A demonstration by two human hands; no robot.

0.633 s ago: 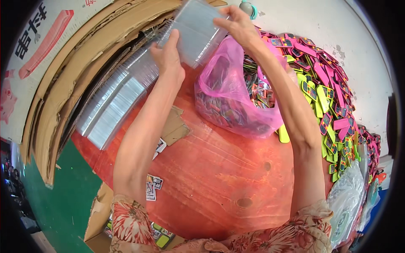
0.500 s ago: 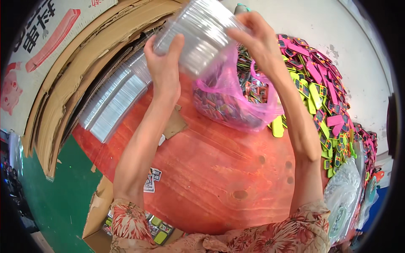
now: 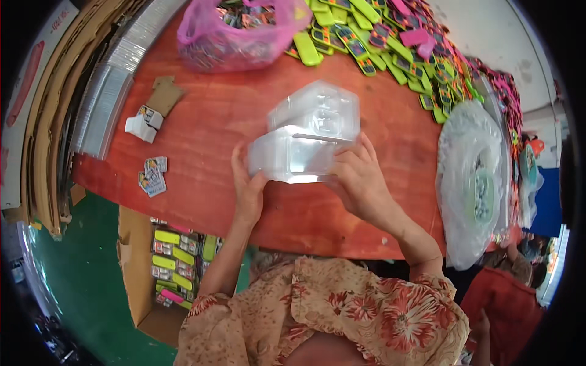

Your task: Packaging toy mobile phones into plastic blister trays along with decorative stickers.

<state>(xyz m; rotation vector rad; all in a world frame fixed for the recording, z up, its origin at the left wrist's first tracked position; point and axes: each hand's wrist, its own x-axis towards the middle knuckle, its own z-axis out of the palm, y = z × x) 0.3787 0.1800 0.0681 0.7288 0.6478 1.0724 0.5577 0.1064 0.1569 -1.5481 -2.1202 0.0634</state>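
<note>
A stack of clear plastic blister shells (image 3: 296,157) is between my two hands above the red table (image 3: 201,140). Its front part tilts toward me, while a second group of shells (image 3: 320,110) sits just behind it. My left hand (image 3: 249,186) grips the left end, thumb on the near side. With bent fingers, my right hand (image 3: 360,183) holds the right end near the lower edge. Some of the fingertips are hidden behind the plastic.
Beyond lie a pink bag (image 3: 235,49) of small packs and a pile of green and pink phone-shaped toys (image 3: 390,52). More clear shells (image 3: 104,110), small printed cards (image 3: 152,177), a carton (image 3: 135,274) of packed toys and a clear plastic bag (image 3: 461,183) surround me. A person in red (image 3: 503,311) is at right.
Both hands have brought the clear shells from the far side, above the pink bag, down and nearer to me over the table. My view has shifted, showing more of the carton.
</note>
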